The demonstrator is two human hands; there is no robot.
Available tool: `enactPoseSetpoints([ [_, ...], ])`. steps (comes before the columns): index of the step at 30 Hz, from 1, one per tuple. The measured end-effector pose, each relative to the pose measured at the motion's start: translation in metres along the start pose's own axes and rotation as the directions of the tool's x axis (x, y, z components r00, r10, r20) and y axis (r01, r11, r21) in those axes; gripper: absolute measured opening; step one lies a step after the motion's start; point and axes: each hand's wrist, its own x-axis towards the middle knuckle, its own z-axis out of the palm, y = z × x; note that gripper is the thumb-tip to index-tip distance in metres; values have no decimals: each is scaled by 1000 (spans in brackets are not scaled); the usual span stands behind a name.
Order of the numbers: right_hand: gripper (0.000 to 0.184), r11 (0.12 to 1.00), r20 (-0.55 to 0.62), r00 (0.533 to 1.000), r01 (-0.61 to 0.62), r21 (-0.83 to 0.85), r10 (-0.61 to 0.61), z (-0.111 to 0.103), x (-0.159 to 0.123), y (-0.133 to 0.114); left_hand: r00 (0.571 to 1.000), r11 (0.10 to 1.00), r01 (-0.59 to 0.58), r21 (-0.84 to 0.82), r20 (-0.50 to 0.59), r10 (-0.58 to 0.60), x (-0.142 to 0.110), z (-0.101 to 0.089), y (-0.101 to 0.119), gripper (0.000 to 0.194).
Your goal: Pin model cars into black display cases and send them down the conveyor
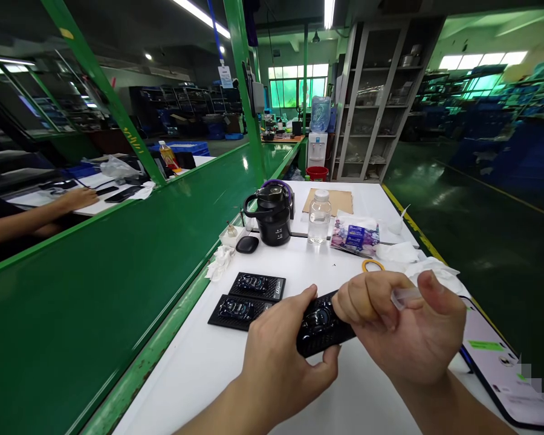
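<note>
A black perforated-pattern plate bearing a glossy dark car-shaped model is tilted above the table. My left hand grips its near left side between thumb and fingers. My right hand is closed at the plate's right end, its curled fingers against or just over the surface. A small translucent plastic piece shows between its thumb and curled fingers. Two similar plates lie on the table to the left: the rear plate and the front plate, partly behind my left hand.
Behind the plates stand a black jug, a mouse and a clear bottle. A tissue pack, orange-handled scissors and crumpled tissues lie right. A phone is at the right edge. Beyond a green partition is another person's arm.
</note>
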Motion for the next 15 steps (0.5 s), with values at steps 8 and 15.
enactPoseSetpoints([
  [8, 66, 1000, -5, 1000, 15, -16, -15, 1, 1, -1, 1000, 1000, 2, 5, -2, -2, 0, 0, -1, 65],
  [15, 66, 983, 71, 997, -14, -181, 27, -5, -4, 5, 1000, 999, -11, 38, 8, 11, 1, 1, -3, 65],
])
